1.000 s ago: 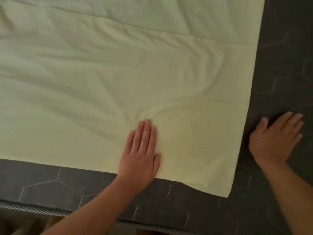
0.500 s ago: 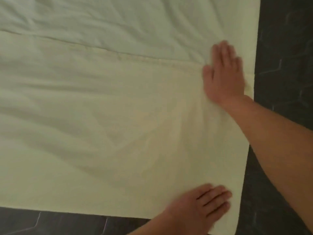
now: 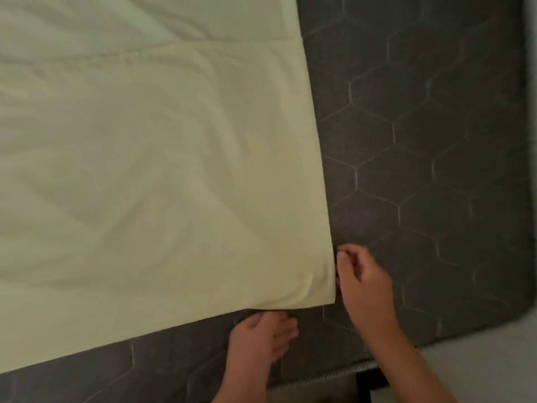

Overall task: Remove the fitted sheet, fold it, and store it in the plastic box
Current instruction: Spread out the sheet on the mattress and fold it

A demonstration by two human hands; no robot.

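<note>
The pale yellow fitted sheet [image 3: 151, 175] lies folded flat on the dark grey mattress [image 3: 430, 146], with its near right corner towards me. My right hand [image 3: 363, 282] is at the sheet's right edge just above that corner, and its curled fingertips pinch the fabric edge. My left hand [image 3: 263, 334] sits just below the sheet's near edge, left of the corner. Its fingers are curled and its thumb is against the edge. Blur hides whether it holds fabric. The plastic box is not in view.
The mattress has a hexagon quilt pattern and lies bare to the right of the sheet and along the near side. Its piped near edge [image 3: 319, 379] runs at the bottom, with pale floor [image 3: 479, 370] beyond the right corner.
Both hands left the flat sheet surface, where they pressed with straight fingers. They came together at the near right corner with fingers curled. The view shifted right.
</note>
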